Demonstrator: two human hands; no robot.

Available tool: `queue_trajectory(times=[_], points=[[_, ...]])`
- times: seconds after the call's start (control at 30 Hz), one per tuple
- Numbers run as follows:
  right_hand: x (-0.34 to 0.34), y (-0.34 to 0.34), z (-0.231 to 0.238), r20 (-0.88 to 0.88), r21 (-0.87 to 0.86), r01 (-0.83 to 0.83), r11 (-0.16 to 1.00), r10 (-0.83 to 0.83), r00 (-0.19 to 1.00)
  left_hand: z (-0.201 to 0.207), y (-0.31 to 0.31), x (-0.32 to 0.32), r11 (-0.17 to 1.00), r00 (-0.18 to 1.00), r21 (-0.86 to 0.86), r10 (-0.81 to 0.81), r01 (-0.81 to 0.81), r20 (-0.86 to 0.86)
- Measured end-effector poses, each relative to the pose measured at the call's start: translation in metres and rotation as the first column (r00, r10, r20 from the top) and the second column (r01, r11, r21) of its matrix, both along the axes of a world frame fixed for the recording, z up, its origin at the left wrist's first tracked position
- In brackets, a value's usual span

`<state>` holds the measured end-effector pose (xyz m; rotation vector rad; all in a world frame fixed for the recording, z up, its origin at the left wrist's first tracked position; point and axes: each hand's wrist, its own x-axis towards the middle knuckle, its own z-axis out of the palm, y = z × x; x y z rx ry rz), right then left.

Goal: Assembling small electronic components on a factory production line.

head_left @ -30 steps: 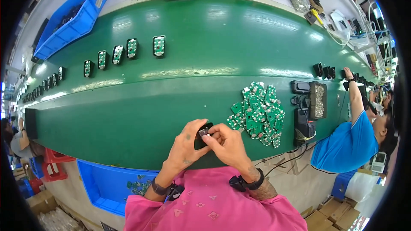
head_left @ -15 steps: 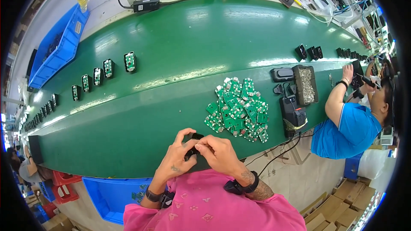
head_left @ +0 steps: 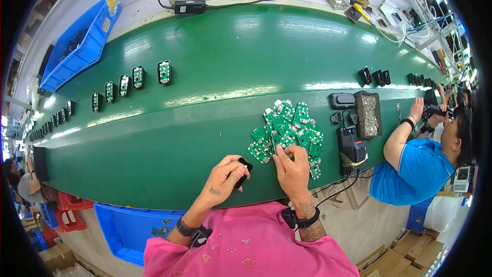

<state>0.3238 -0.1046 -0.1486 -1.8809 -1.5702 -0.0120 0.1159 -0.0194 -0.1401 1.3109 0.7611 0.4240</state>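
My left hand (head_left: 223, 178) is closed around a small black plastic housing (head_left: 247, 166) near the front edge of the bench. At the near side of a heap of green circuit boards (head_left: 309, 136), my right hand (head_left: 293, 170) pinches the edge of one board with thumb and forefinger. The fingertips partly hide that board. Farther left, several black housings with green boards in them stand in a slanting row, the largest-looking being a filled housing (head_left: 164, 73).
A dark tray of small metal parts (head_left: 368, 115) stands right of the heap, beside a black corded device (head_left: 351, 146). Empty-looking black housings (head_left: 365, 76) stand at the back right. A blue bin (head_left: 82, 48) is far left; another blue bin (head_left: 118, 231) sits below the bench. A co-worker in blue (head_left: 410, 166) works at right.
My right hand has left the black housing and moved right to the circuit boards. My left hand still holds the housing, now more visible. The whole view has shifted slightly.
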Motion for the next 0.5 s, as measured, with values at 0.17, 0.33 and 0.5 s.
queue_trajectory(times=[0.17,0.33,0.5], points=[[0.004,-0.005,-0.002,-0.348,0.126,0.145,0.981,-0.093,0.933,0.007,0.003,0.018,0.987,0.997,0.142,0.083,-0.081,-0.007],[-0.01,-0.007,0.032,-0.99,-0.042,-0.095,0.995,-0.029,0.136,0.011,0.005,0.025,0.906,0.998,0.423,0.049,-0.028,-0.04],[-0.013,0.001,0.027,-0.983,-0.114,-0.08,0.99,-0.1,0.156,0.017,0.008,0.035,0.918,0.999,0.394,-0.036,0.032,0.002]])
